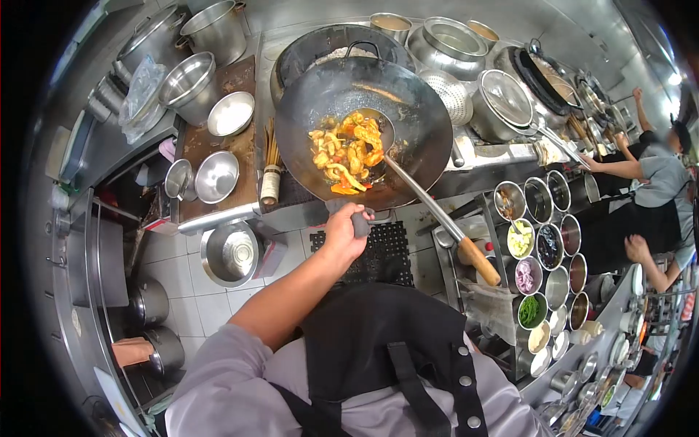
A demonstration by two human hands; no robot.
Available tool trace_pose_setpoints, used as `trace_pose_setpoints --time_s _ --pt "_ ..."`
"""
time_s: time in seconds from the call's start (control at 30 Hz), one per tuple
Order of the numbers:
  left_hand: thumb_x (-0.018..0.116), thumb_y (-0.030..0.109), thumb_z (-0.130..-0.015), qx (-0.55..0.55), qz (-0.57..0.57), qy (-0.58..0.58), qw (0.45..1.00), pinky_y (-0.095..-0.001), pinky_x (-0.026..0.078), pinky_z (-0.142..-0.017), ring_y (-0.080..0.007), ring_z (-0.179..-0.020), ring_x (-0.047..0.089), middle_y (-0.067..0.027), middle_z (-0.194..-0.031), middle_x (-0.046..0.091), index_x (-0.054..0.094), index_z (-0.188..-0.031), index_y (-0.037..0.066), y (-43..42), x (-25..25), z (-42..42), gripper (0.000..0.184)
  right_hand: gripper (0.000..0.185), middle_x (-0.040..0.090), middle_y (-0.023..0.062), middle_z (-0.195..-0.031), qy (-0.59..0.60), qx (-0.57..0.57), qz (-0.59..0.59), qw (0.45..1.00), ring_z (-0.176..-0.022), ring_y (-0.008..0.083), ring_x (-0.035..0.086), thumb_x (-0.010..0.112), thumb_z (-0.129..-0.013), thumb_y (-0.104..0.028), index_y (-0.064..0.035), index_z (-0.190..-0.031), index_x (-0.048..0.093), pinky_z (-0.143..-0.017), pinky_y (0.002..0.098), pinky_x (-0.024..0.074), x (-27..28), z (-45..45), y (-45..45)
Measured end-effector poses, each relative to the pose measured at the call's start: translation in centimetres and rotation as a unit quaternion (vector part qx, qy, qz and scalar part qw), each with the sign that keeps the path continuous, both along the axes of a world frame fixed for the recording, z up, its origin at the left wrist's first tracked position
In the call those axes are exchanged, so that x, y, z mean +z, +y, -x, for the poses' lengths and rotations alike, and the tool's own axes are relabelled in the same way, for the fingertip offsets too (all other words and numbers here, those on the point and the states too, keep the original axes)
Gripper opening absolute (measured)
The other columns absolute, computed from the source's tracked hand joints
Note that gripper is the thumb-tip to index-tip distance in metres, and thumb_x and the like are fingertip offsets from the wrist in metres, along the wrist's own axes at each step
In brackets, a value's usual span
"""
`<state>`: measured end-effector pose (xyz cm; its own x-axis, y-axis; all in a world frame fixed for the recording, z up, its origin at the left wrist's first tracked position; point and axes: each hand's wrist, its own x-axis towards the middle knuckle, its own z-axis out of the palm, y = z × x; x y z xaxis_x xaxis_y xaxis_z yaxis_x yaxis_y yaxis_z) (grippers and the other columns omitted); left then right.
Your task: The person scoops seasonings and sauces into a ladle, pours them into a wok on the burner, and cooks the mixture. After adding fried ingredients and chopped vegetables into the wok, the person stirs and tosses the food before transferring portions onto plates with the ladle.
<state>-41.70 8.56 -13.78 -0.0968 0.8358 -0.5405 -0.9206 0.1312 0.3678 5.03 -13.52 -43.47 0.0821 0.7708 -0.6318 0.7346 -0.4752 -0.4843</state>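
Note:
My left hand [344, 234] is wrapped round a dark cloth [360, 224] at the near edge of a large black wok [429, 124]. Pieces of orange-brown food [348, 151] with some red bits lie in the wok. A ladle [428, 199] rests in it, its bowl beside the food and its wooden handle hanging over the near right rim with no hand on it. My right hand does not show. Behind the wok is a second blackened pan or burner ring [328, 42].
Steel bowls [217, 177] and a bamboo brush [270, 183] stand on the left counter. A perforated skimmer [445, 98] and pots [495, 109] are right of the wok. Tubs of ingredients [528, 277] fill a rack at right. Co-workers [659, 175] stand far right. A basin [230, 253] is below.

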Motion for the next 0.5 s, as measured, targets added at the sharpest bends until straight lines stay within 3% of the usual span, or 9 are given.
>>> trace_pose_setpoints --time_s 0.33,0.5 --pt "0.063 0.001 -0.08 -0.015 -0.01 0.021 1.0 -0.0387 0.053 -0.068 -0.0219 -0.066 0.06 -0.0081 -0.072 0.057 0.056 -0.078 0.005 0.1 -0.4 0.0 0.009 0.047 0.065 0.0278 -0.116 -0.04 0.016 -0.02 0.999 -0.112 0.0416 0.062 0.06 -0.087 -0.026 -0.0024 -0.127 0.061 -0.097 0.0471 0.0485 1.3 -3.4 -4.2" --pt "0.063 0.007 -0.08 -0.037 -0.022 0.043 0.998 -0.0418 0.05 -0.077 -0.0254 -0.077 0.062 -0.0084 -0.071 0.059 0.056 -0.078 0.007 0.2 -0.5 0.0 0.007 0.047 0.065 0.028 -0.117 -0.056 0.027 -0.05 0.997 -0.112 0.0416 0.062 0.06 -0.087 -0.025 -0.0024 -0.127 0.061 -0.097 0.0471 0.0484 -1.1 -8.2 -7.3"
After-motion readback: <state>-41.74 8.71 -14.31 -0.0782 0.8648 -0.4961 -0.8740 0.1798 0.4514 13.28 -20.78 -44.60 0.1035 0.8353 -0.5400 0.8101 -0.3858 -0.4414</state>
